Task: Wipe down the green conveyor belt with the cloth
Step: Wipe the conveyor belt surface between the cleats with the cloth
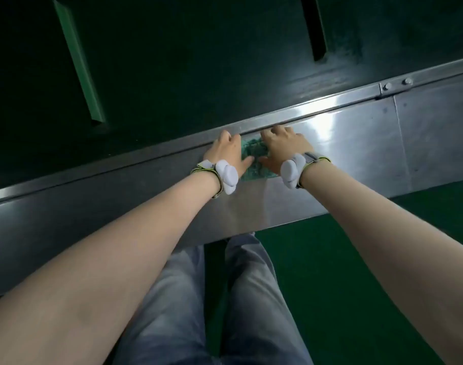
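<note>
Cloth (254,156), green with a rough, crumpled weave, lies pressed flat on the shiny steel side panel (356,159) just below the metal rail (156,151), between and under the two hands.

Far beyond the rail stretches the dark green conveyor belt (198,61), matte and dim; on its left part a raised light-green cleat (78,59) runs slantwise, and on its right part there is a darker strip (317,30).

The left hand (226,151) lies palm down, fingers spread over the rail's edge and thumb reaching onto the cloth; it presses rather than closes around it. A white, rounded, smooth plastic wrist device (226,177) sits on a yellow-edged strap.

The right hand (283,146) is also flat and spread, fingers bent on the cloth's far edge, pushing it against the panel; a matching device (291,171) is strapped to that wrist.

Further right, a bright glare falls on the brushed steel, and two bolts (396,84) fix a bracket on the rail.

Near the camera are grey faded trousers (238,299) and, to the right, a smooth green floor (343,285).
</note>
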Available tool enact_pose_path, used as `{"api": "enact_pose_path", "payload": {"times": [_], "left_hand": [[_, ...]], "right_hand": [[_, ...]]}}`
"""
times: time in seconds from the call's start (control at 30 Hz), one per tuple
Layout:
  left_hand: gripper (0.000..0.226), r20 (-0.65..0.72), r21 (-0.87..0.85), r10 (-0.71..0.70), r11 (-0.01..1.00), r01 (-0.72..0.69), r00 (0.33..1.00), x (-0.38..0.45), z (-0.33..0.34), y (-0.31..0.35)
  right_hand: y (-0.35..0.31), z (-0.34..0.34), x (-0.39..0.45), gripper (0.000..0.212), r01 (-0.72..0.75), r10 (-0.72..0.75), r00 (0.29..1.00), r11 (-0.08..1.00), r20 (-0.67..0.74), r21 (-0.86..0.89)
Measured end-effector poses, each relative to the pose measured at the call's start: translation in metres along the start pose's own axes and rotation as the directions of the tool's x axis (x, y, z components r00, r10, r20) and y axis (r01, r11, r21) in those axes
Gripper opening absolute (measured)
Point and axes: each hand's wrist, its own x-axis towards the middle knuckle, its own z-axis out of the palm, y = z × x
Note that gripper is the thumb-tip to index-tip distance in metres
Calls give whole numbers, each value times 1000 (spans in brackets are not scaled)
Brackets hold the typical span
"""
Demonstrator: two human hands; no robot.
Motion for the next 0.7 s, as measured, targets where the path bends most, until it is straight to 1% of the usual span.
{"api": "enact_pose_path", "payload": {"times": [0.1,0.27,0.3,0.37,0.43,0.5,0.53,0.57,0.63,0.7], "left_hand": [[60,24,-8,-69,998,70,997,8,10,-3],[57,-4,0,-73,997,73,997,10,10,-7],[55,7,-4,-79,997,79,997,9,9,-7],[47,42,-19,-69,997,70,997,7,9,-7],[42,74,-54,-39,998,43,996,5,4,-11],[42,85,-108,-12,994,21,996,4,-7,-22],[41,68,-152,-14,988,24,998,4,-14,-29],[39,43,-207,-29,978,37,999,2,-21,-37],[35,-24,-333,-84,940,72,996,0,-40,-58],[35,-74,-432,-136,897,91,988,1,-62,-81]], "right_hand": [[5,14,9,59,-27,28,999,999,33,-25],[0,21,19,60,-35,39,998,994,39,-108],[-2,22,22,57,-41,48,998,989,42,-142],[-8,21,24,46,-53,61,997,981,37,-185],[-12,18,27,37,-48,58,997,980,46,-191],[-21,9,32,36,-30,43,996,988,81,-148],[-26,2,35,33,-31,41,995,993,90,-111],[-33,-4,40,30,-32,38,995,997,87,-68],[-51,-23,51,36,-35,33,997,999,72,23],[-72,-44,66,38,-67,57,996,987,66,147]]}}
